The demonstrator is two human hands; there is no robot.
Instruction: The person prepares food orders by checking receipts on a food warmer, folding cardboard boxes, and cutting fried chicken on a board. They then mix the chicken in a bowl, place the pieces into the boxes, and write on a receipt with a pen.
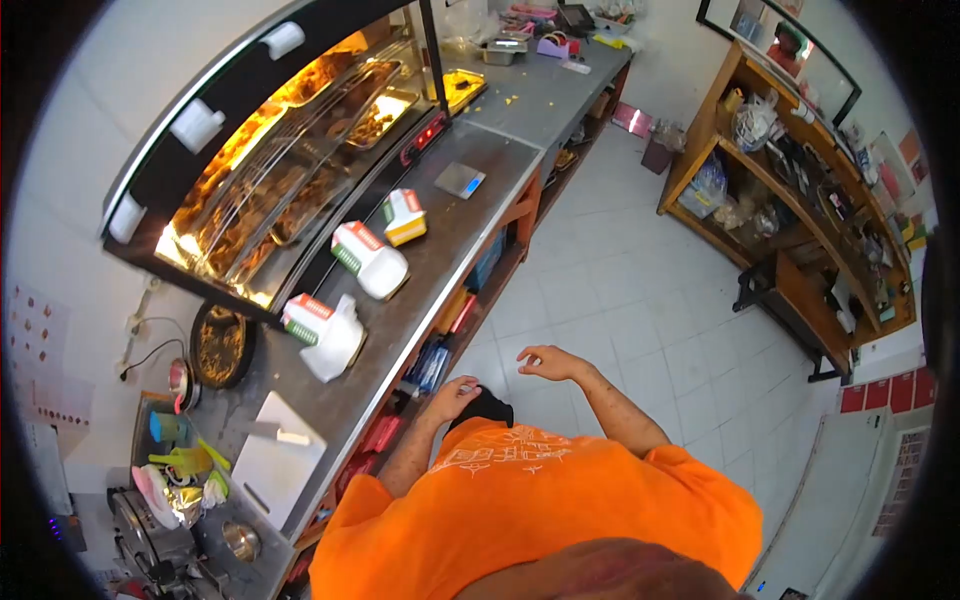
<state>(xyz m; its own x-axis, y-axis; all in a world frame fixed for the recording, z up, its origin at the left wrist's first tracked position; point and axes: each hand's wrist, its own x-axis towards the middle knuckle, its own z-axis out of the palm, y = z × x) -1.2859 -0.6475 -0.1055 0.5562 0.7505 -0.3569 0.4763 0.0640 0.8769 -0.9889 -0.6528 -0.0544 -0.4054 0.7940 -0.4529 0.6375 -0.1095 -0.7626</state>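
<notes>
My left hand [455, 397] is beside the counter's front edge, in front of my body, loosely bent and holding nothing that I can see. My right hand [550, 362] hangs over the tiled floor with its fingers apart and nothing in it. Nearest on the counter [400, 335] stand three red, white and green food boxes: one with a yellow lower part [404, 218], a middle one [355, 245] and a near one [310, 318]. White paper or bags cover part of the middle and near boxes.
Behind the boxes stands a lit food warmer [290, 180] with trays of browned food. A small scale [461, 181], a white cutting board [275, 460] with a knife [285, 435], and a dark pan [222, 345] lie on the counter. Wooden shelves [790, 190] stand at the right.
</notes>
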